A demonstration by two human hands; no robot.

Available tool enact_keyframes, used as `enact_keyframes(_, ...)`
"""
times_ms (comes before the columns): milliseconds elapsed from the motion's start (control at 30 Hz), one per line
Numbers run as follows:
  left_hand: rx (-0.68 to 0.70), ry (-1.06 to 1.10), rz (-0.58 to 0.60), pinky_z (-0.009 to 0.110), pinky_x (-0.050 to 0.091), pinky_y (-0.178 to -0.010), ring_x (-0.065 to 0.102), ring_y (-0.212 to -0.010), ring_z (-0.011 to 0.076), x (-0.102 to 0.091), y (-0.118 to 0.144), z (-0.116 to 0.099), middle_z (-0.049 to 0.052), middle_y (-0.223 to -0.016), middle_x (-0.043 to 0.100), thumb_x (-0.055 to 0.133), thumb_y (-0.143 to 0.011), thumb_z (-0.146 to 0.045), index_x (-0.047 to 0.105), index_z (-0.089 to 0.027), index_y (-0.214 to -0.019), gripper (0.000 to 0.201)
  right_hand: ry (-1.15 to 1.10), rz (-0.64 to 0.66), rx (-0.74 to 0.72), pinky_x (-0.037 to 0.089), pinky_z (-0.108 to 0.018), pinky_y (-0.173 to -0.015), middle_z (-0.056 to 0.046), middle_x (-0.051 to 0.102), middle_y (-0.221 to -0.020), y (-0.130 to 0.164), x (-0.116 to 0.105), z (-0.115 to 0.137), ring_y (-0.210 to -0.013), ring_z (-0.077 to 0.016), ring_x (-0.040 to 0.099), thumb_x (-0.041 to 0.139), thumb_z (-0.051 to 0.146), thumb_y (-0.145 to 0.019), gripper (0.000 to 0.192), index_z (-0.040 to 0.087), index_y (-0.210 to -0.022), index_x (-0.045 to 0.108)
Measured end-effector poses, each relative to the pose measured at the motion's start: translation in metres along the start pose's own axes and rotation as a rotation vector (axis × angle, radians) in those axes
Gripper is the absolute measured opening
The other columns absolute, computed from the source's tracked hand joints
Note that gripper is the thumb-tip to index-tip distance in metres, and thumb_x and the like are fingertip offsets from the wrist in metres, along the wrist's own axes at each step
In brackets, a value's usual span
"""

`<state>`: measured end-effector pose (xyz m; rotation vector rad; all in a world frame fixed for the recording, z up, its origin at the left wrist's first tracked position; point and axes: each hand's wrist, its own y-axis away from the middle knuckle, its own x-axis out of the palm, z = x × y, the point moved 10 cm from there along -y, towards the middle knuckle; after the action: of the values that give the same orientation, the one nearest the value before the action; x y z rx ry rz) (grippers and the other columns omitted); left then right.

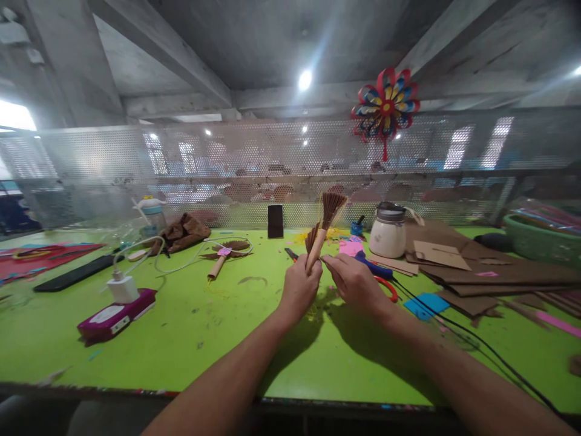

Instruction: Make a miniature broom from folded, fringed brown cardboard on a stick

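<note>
My left hand (300, 283) is closed around a tan rolled-paper handle (316, 247), holding it upright with a slight tilt. Pleated brown paper (333, 208) fans out from the handle's top, and a smaller pleated piece (311, 236) sticks out at its left side. Just right of the handle is my right hand (356, 280), its fingers drawn together in a pinch; what they hold, if anything, is too small to make out. Behind the right hand lie a blue glue gun (374, 264) with a black cord and red-handled scissors (391, 289), partly hidden.
A similar paper piece with a handle (218, 266) lies left. A phone (275, 221) stands at the back. Nearby are a purple power strip (117, 315), a white jar (388, 233), brown paper sheets (503, 275), blue paper (425, 306) and a green basket (540, 239).
</note>
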<state>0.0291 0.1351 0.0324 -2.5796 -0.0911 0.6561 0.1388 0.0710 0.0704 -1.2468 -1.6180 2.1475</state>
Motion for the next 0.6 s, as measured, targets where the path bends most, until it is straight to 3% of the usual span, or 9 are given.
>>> enact_keyframes(133, 0.004, -0.012, 0.004, 0.020, 0.034, -0.050, 0.043, -0.051, 0.0102, 0.001, 0.001, -0.001, -0.004, -0.058, 0.045, 0.044, -0.086, -0.034, 0.049, -0.020, -0.077, 0.017, 0.060, 0.106, -0.032, 0.046, -0.032, -0.062, -0.011, 0.062, -0.081, 0.001, 0.010, 0.001, -0.072, -0.0204, 0.057, 0.039, 0.009, -0.090, 0.027, 0.013, -0.104, 0.062)
enact_keyframes(333, 0.017, -0.035, 0.005, 0.020, 0.032, -0.049, 0.042, -0.051, 0.0102, 0.003, 0.001, 0.001, -0.004, -0.059, 0.044, 0.043, -0.087, -0.032, 0.046, -0.020, -0.077, 0.016, 0.017, 0.131, -0.005, 0.047, -0.032, -0.066, -0.010, 0.064, -0.083, 0.002, 0.013, -0.004, -0.077, -0.0212, 0.060, 0.041, 0.008, -0.088, 0.026, 0.015, -0.106, 0.059)
enact_keyframes(600, 0.034, -0.031, -0.001, 0.021, 0.032, -0.050, 0.043, -0.051, 0.0107, 0.004, 0.000, 0.004, -0.003, -0.059, 0.046, 0.044, -0.087, -0.034, 0.047, -0.020, -0.080, 0.017, -0.043, 0.142, 0.057, 0.043, -0.031, -0.062, -0.008, 0.062, -0.075, 0.000, 0.012, -0.003, -0.068, -0.0189, 0.055, 0.040, 0.009, -0.089, 0.023, 0.014, -0.101, 0.060)
